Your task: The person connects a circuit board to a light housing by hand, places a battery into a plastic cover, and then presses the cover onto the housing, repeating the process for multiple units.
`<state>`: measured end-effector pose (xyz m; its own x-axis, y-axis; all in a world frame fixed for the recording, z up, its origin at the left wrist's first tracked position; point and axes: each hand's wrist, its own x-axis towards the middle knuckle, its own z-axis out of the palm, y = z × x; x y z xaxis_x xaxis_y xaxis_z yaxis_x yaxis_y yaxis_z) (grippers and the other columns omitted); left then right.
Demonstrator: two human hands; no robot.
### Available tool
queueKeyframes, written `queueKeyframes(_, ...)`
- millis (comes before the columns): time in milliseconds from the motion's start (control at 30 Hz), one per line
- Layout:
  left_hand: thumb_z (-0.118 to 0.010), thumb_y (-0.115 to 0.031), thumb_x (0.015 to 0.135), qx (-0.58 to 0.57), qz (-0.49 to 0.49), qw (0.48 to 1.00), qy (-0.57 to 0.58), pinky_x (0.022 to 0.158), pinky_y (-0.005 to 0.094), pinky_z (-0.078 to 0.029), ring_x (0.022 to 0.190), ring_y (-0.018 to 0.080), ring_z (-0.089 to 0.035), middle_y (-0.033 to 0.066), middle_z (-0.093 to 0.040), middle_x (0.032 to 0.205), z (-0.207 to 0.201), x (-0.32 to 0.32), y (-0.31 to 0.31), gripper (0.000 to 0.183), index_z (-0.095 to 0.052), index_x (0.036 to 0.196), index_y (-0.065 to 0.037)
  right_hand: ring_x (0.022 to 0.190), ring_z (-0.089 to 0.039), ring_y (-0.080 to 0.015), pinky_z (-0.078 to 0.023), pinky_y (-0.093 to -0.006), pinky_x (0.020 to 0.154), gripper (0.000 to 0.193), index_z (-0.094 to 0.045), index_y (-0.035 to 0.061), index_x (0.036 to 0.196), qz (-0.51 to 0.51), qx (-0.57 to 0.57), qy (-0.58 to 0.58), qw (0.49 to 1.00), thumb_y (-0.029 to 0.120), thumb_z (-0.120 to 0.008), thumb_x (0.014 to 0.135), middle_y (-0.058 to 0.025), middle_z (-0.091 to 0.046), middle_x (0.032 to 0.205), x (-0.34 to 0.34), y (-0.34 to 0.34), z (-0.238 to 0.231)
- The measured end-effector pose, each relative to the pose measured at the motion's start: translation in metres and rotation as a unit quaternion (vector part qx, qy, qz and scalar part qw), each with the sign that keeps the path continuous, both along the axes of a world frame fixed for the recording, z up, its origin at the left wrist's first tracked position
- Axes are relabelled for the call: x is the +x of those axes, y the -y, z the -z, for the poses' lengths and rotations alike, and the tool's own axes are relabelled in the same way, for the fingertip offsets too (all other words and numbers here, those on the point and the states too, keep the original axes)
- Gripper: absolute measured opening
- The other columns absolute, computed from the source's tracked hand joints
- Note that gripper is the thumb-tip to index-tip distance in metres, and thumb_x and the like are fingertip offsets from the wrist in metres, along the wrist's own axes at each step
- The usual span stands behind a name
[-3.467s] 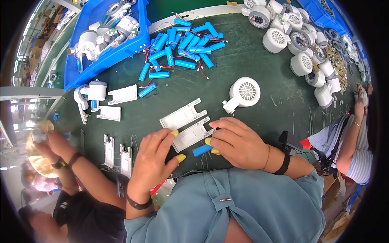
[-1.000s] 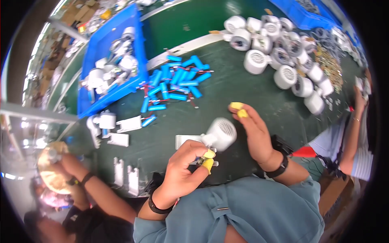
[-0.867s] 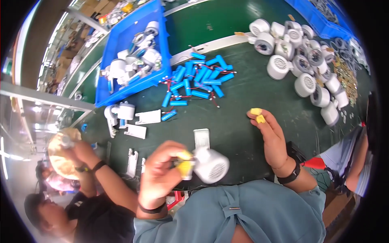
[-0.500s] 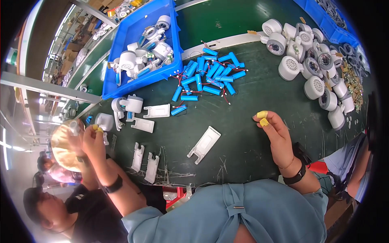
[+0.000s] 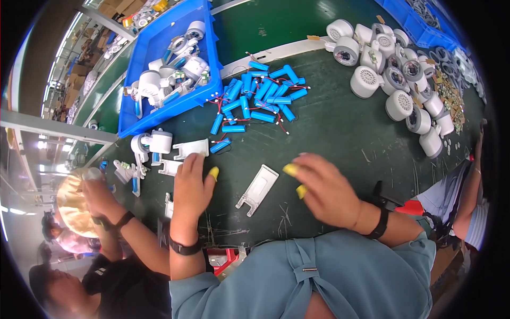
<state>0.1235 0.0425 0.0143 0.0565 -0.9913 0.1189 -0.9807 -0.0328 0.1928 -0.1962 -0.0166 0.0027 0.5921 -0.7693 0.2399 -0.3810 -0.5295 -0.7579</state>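
Note:
A white plastic cover, long and flat with a notched end, lies on the green bench between my two hands. To its left, my left hand is open, palm down, with a yellow finger cot showing. It hangs over the row of similar covers and partly hides a white cover; another white cover lies just beyond its fingertips. On the other side, my right hand is slightly blurred. Its fingers are apart and hold nothing, and two wear yellow cots pointing toward the middle cover.
Blue battery cells with wires lie heaped beyond my hands. A blue bin holds white units; more white round units pile up at right. A white unit sits at left, near a co-worker's hand.
My left hand has come rightward, away from the white unit at far left, and its fingers have spread. My right hand has moved left toward the middle cover. The view has shifted slightly.

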Motion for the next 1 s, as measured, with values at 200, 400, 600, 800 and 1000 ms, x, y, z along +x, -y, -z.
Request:
queueKeyframes(200,-0.065,-0.001,0.079,0.023,-0.009,0.997,-0.080,0.085,0.0413,-0.051,0.100,0.0399,-0.061,0.0202,-0.059,0.116,-0.015,-0.044,-0.040,0.026,-0.060,0.104,0.003,0.130,-0.046,-0.0376,-0.039,-0.0471,0.107,0.046,-0.057,0.0041,0.123,-0.139,-0.084,-0.057,0.985,0.011,-0.070,0.079,-0.0175,-0.049,0.131,0.031,-0.011,0.011)
queueKeyframes(400,-0.066,0.003,0.075,-0.017,0.000,0.991,-0.131,0.080,0.0380,-0.053,0.100,0.0360,-0.063,0.0170,-0.060,0.115,-0.002,-0.048,-0.052,0.016,-0.060,0.090,0.003,0.128,-0.047,-0.0363,-0.037,-0.0477,0.109,0.038,-0.059,0.0034,0.114,-0.139,-0.126,-0.089,0.978,0.012,-0.071,0.079,-0.0166,-0.051,0.127,0.029,-0.010,0.016)
queueKeyframes(600,-0.067,0.003,0.073,-0.005,0.058,0.985,-0.161,0.082,0.0405,-0.051,0.096,0.0363,-0.062,0.0167,-0.060,0.116,0.001,-0.065,-0.042,0.031,-0.061,0.103,0.002,0.124,-0.050,-0.0362,-0.040,-0.0483,0.106,0.034,-0.059,0.0024,0.108,-0.117,-0.137,-0.097,0.979,0.008,-0.070,0.076,-0.0160,-0.052,0.123,0.006,-0.011,0.014)
queueKeyframes(800,-0.066,0.001,0.074,0.007,0.148,0.973,-0.177,0.082,0.0411,-0.050,0.095,0.0346,-0.060,0.0143,-0.061,0.114,-0.010,-0.084,-0.032,0.033,-0.062,0.107,0.002,0.118,-0.052,-0.0373,-0.042,-0.0480,0.102,0.033,-0.058,0.0001,0.107,-0.085,-0.117,-0.040,0.989,0.004,-0.068,0.075,-0.0161,-0.052,0.121,0.001,-0.010,0.014)
queueKeyframes(1000,-0.060,0.006,0.073,-0.005,0.205,0.968,-0.146,0.089,0.0432,-0.048,0.103,0.0373,-0.059,0.0165,-0.061,0.115,-0.010,-0.087,-0.020,0.035,-0.061,0.107,0.001,0.111,-0.053,-0.0359,-0.042,-0.0481,0.098,0.047,-0.056,0.0012,0.111,-0.082,-0.093,-0.070,0.990,0.022,-0.075,0.074,-0.0161,-0.052,0.119,0.004,-0.029,0.003)
